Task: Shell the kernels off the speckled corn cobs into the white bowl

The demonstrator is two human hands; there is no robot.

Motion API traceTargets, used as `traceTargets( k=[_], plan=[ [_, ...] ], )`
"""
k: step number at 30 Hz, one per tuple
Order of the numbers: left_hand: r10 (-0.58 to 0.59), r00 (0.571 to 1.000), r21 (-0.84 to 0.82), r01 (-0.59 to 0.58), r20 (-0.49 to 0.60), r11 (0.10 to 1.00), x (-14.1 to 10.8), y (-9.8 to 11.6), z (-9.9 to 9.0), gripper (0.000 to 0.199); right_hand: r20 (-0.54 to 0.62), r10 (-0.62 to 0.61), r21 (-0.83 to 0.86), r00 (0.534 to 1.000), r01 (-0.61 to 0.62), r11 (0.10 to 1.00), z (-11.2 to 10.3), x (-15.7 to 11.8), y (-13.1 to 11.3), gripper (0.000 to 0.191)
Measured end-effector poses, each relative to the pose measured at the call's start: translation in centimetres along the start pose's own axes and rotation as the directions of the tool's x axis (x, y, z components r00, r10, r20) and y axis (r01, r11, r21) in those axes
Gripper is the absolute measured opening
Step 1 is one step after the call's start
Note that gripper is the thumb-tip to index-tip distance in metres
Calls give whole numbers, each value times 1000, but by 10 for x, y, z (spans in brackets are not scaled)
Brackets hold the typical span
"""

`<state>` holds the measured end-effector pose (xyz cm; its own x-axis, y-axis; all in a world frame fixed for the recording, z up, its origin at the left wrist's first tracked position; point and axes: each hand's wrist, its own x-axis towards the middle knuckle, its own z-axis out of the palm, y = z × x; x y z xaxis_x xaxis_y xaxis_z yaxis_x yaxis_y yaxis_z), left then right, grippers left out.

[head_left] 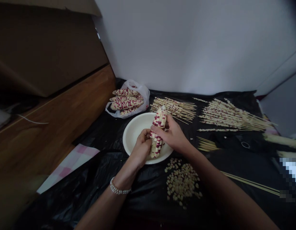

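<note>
An ear of corn (159,123) with cream and dark red kernels is held tilted nearly upright over a white bowl (131,127). My right hand (173,132) wraps round its upper right side, thumb across the front. Against its lower left side, my left hand (143,145) is closed with the fingers curled on the cob; the fingertips are partly hidden. Some rows near the lower end look bare of kernels. Just below the bowl lies a pile of loose kernels (183,182) on the black plastic sheet (143,188).
A plastic bag (145,92) with several corn ears (127,104) stands behind the bowl. Skewers threaded with kernels (222,115) lie at the back right, with another bunch (174,107) nearer the middle. Bare skewers (206,144) lie to the right. A cardboard box (47,48) rises at the left.
</note>
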<state>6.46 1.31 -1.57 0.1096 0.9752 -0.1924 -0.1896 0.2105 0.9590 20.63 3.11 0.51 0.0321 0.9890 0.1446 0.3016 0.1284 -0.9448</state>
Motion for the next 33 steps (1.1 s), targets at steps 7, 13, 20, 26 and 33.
traceTargets(
  k=[7, 13, 20, 26, 33],
  plan=[
    [-62, 998, -140, 61, -4, 988, 0, 7, 5, 28, -53, 47, 132, 997, -40, 990, -9, 11, 11, 42],
    [-49, 997, -153, 58, 62, 986, -5, 8, 5, 45, -107, 57, 93, 993, -47, 995, -9, 13, 15, 43],
    [-35, 995, -117, 45, 93, 992, -4, 5, 2, 44, -119, 49, 37, 992, -45, 998, -7, 9, 10, 45],
    [35, 991, -80, -25, 126, 997, -1, 0, 0, 52, -119, 25, 13, 993, -23, 1000, -7, 6, 4, 43],
    [110, 980, -28, -107, 167, 994, -1, -4, -3, 48, -105, 46, 38, 993, -42, 998, -6, 9, 10, 45]
  ],
)
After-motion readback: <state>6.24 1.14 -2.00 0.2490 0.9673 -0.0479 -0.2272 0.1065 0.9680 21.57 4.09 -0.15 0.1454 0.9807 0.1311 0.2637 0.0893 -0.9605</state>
